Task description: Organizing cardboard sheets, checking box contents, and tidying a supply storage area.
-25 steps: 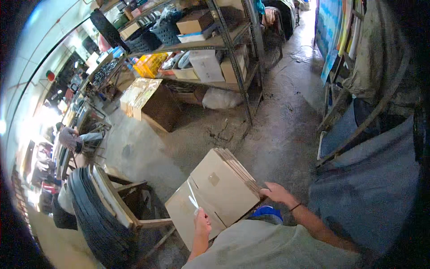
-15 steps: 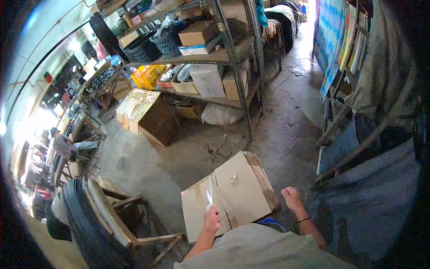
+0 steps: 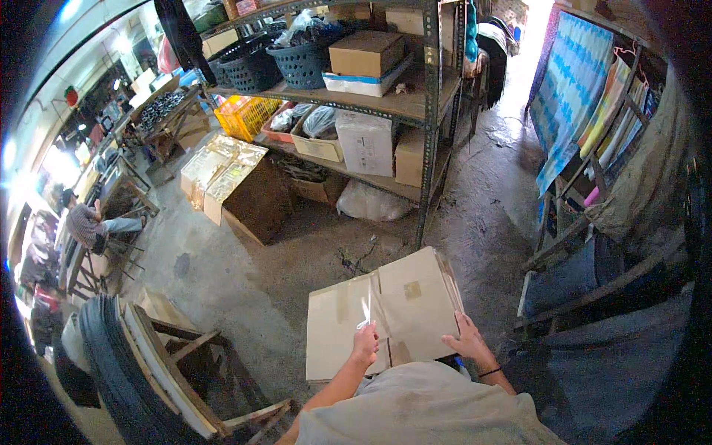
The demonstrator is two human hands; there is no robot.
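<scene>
A stack of flattened cardboard boxes (image 3: 423,319) lies tilted in front of me, with a seam across its upper face and patches of brown tape. My left hand (image 3: 365,343) is closed over the stack's near middle. From its fist a thin white strip (image 3: 364,313) sticks up; it looks like string or a plastic band, but I cannot tell which. At the stack's right edge, my right hand (image 3: 467,340) has its fingers spread and lies against the cardboard, gripping nothing.
Ahead stands a metal shelf (image 3: 400,111) with baskets and boxes. A large carton (image 3: 256,196) sits on the floor before it. Dark material hangs over a wooden rack (image 3: 185,348) at left. Cloths (image 3: 575,89) hang at right. A person (image 3: 89,222) sits far left.
My right hand has come in from beside the stack to its right edge, and its fingers have opened. My left hand still grips the white strip. The view has shifted.
</scene>
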